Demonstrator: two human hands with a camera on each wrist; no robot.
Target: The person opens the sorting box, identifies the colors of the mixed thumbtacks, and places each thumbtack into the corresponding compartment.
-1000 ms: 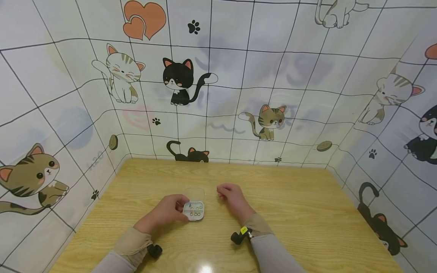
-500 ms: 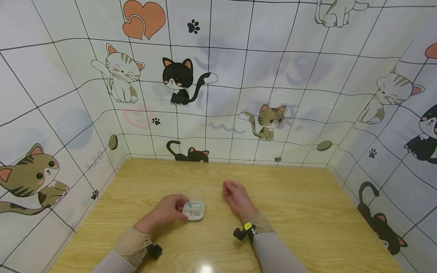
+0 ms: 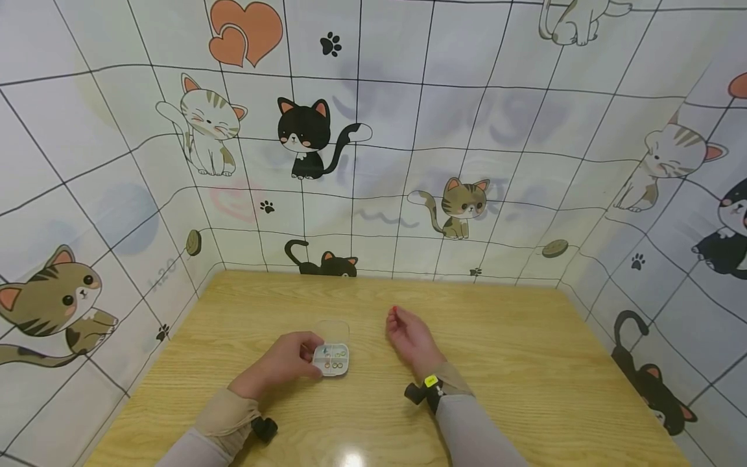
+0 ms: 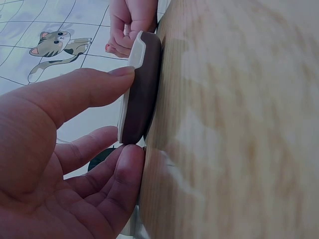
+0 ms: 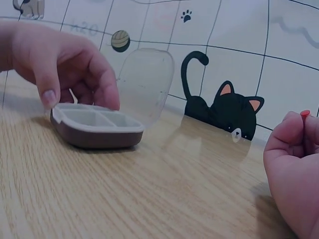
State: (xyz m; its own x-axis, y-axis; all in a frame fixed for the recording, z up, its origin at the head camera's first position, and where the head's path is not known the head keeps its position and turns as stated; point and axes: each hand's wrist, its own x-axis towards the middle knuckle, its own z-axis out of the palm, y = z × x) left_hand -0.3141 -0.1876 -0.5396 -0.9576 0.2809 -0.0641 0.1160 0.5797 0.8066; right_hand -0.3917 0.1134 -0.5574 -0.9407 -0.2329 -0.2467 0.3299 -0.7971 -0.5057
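Note:
A small pill box (image 3: 331, 360) with a white divided tray, a dark underside and a clear lid (image 5: 147, 87) raised at the back lies on the table. Tiny coloured ring-like pieces show in its compartments in the head view. My left hand (image 3: 287, 357) holds the box by its left side, the thumb at the near corner and fingers at the far one. To the right and apart from the box, my right hand (image 3: 413, 338) pinches a tiny red piece (image 5: 305, 113) between thumb and forefinger. Only its flat red end sticks out; the rest is hidden by the fingers.
The wooden table (image 3: 513, 363) runs back to a wall hung with a cat-print sheet (image 3: 385, 130), which also closes off both sides. A small camera is strapped on each wrist.
My right hand has drawn away to the right and turned, bringing the red piece at its fingertips into view. The left hand and the pill box have stayed in place.

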